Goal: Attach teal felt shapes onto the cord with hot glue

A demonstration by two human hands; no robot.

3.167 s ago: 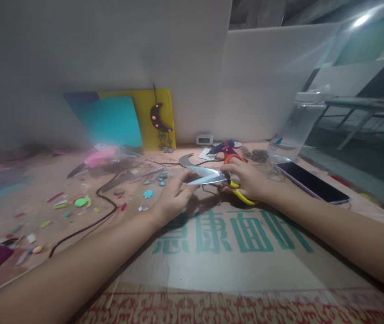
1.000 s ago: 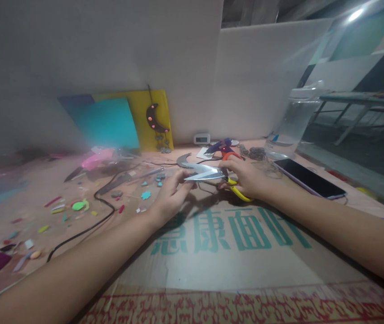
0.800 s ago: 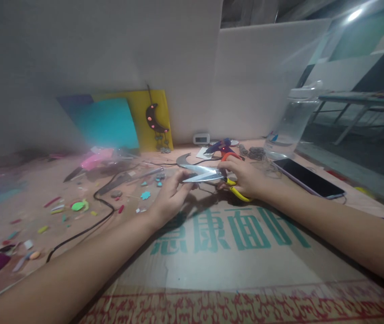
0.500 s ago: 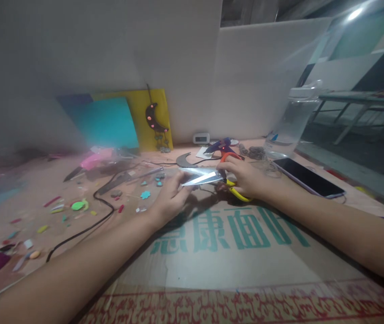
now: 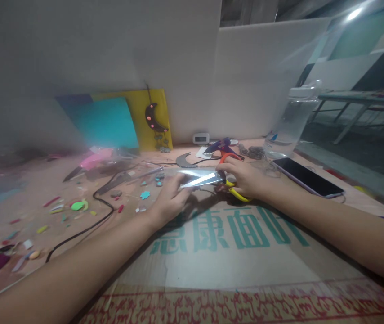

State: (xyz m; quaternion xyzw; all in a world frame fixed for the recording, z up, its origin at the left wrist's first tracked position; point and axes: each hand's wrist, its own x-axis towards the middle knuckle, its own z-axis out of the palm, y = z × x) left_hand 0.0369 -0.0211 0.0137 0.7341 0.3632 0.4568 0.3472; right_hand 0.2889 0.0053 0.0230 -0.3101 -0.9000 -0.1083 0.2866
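My right hand [image 5: 244, 179] grips a pair of scissors [image 5: 205, 179] by its handles, one loop orange and the other yellow. The shiny blades stand apart and point left. Close by the blade tips is my left hand [image 5: 171, 195], its fingers and thumb drawn together. Whatever they pinch is too small or hidden to make out. Both hands are above a cardboard sheet [image 5: 208, 270] printed with green characters and a red border. Behind the blades lies a grey crescent moon cutout [image 5: 182, 160].
A glue gun [image 5: 219, 146] with a red light lies behind the scissors. To the right are a phone [image 5: 308, 177] and a clear plastic bottle [image 5: 288, 121]. Colourful scraps and a dark cord [image 5: 87, 230] spread leftward. A decorated moon hanging [image 5: 153, 118] rests against yellow board.
The scissor blades show a slightly wider gap between them than before. Both hands have stayed almost in the same place.
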